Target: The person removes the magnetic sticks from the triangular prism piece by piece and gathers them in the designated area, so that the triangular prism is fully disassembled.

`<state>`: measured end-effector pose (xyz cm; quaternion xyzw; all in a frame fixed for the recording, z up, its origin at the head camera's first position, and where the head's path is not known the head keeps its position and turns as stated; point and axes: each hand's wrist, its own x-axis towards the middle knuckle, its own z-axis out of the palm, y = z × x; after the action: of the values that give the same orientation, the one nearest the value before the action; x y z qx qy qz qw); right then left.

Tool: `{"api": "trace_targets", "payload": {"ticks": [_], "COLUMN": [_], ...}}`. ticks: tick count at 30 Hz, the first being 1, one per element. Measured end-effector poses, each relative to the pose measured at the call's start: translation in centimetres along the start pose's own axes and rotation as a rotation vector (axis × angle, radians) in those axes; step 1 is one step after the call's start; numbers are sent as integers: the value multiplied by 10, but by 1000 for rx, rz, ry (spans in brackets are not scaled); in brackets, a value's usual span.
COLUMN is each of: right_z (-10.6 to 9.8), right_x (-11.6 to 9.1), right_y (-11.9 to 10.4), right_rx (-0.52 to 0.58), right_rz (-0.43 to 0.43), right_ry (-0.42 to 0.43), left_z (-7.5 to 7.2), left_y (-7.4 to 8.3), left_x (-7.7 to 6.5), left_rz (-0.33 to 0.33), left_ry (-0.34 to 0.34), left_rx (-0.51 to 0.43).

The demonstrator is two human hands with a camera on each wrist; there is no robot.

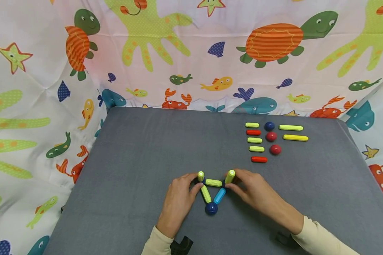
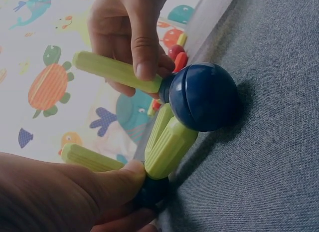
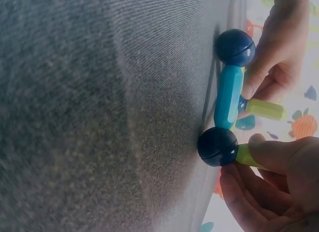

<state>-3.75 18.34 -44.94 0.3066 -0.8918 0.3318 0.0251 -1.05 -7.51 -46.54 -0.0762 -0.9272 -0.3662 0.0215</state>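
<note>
A triangle of magnetic building pieces lies on the table: a front dark blue ball (image 1: 211, 208), two darker balls at the back corners, a blue rod (image 1: 219, 196) and two yellow-green rods (image 1: 214, 182). From each back corner another yellow-green rod rises, a left upright rod (image 1: 200, 176) and a right upright rod (image 1: 230, 176). My left hand (image 1: 178, 202) pinches the left corner ball (image 2: 152, 192) between thumb and fingers. With my right hand (image 1: 258, 193) I pinch the right upright rod low down, thumb on the rod (image 3: 245, 156), fingers touching the right corner ball (image 3: 218, 146).
Short yellow-green and red rods (image 1: 259, 159) form a column at the back right. Beside them sit a blue ball (image 1: 269, 126) and two red balls (image 1: 275, 149), then two longer rods (image 1: 295, 137). A cloth printed with sea animals (image 1: 178, 46) hangs behind the grey table (image 1: 131, 159).
</note>
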Motion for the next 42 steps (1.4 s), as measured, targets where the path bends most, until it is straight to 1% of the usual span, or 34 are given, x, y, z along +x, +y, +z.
{"api": "trace_targets", "payload": {"ticks": [12,21,27,33,37,42], "right_z": [-1,-1,-2,-13,-24,-43], "right_x": [-2,-4,-4,-4,-10,-21], "right_y": [0,2,1,4,9,19], "right_rx": [32,62,66,81,38,-61], "right_rz": [10,26,28,36,50,118], "right_ry": [-5,-17,-6,17,46,85], "left_z": [-1,-2,-2,-2,-2,-2], "left_y": [0,2,3,3,3,4], "left_x": [-1,0,-1,0,-1,-1], "left_rz": [-7,-8,-15,-18,-33,-31], "left_ry": [-4,-6,-5,-9,-20,-24], "left_rx": [-22,-14,-14,-17,-19,-9]}}
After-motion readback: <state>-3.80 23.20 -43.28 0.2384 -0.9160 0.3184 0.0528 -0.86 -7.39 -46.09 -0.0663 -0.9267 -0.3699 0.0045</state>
